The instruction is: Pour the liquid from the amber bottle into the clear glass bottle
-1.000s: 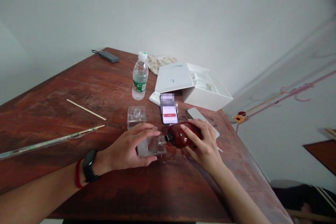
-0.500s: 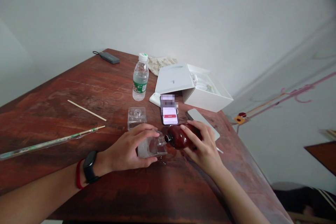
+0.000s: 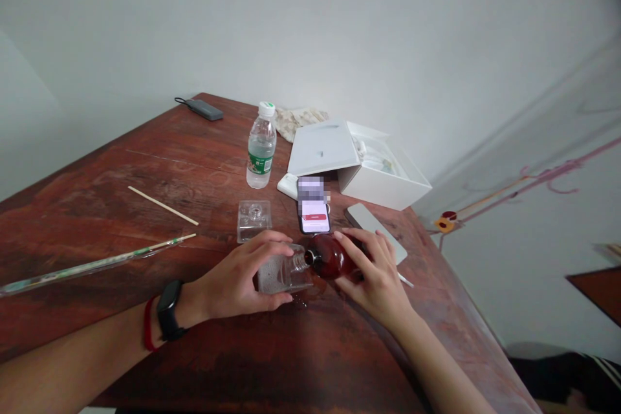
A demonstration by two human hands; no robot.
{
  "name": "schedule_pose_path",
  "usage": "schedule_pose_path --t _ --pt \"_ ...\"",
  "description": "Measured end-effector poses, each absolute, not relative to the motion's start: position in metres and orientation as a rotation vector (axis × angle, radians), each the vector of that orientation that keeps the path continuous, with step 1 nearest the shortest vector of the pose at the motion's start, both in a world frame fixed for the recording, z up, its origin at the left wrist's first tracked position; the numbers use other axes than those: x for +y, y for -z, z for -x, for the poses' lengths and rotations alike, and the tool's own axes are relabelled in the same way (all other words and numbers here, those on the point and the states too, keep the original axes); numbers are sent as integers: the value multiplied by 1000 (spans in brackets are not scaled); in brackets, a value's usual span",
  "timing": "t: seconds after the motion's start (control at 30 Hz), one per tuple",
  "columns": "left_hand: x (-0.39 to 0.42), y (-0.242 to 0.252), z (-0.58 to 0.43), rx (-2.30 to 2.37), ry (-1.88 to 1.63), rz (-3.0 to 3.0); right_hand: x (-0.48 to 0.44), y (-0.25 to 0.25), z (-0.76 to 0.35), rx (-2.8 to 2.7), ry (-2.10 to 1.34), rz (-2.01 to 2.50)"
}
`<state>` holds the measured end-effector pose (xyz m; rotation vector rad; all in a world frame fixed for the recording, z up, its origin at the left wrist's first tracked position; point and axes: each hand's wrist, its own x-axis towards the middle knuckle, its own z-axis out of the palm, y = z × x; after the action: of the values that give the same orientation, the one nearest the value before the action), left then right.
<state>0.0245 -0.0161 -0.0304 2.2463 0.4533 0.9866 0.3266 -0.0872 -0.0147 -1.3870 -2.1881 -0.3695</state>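
Observation:
My left hand [image 3: 242,277] is closed around a clear square bottle [image 3: 281,272], tipped with its threaded neck toward the right. Droplets cling inside its wall. In my right hand [image 3: 376,272] lies a dark red-brown bottle [image 3: 330,257], tilted so that its open mouth meets the clear bottle's neck. Whether liquid runs between them I cannot tell. Small wet drops [image 3: 299,302] glisten on the table below the necks. Just behind my left hand stands another clear square bottle [image 3: 254,221].
A water bottle [image 3: 262,145], a lit phone [image 3: 314,207] and an open white box [image 3: 383,178] stand farther back. At the left lie a bare wooden stick [image 3: 163,206] and a wrapped one [image 3: 97,265]. A flat grey-white device [image 3: 378,229] is beyond my right hand.
The dark bottle and the clear bottle remain mouth to mouth in my hands, their tilt slightly altered. The whole view has shifted a little.

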Motion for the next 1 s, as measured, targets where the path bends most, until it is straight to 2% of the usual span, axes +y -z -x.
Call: schedule_pose_path --t 0.6,0.87,1.0 --pt "-16 35 -24 499 -969 -2232 -83 19 -325 -2093 335 1405" --pt "-18 37 -24 497 -952 -2230 -80 37 -334 -1720 -116 1513" --pt "-18 37 -24 484 -940 -2233 -77 41 -333 -1683 -211 1493"
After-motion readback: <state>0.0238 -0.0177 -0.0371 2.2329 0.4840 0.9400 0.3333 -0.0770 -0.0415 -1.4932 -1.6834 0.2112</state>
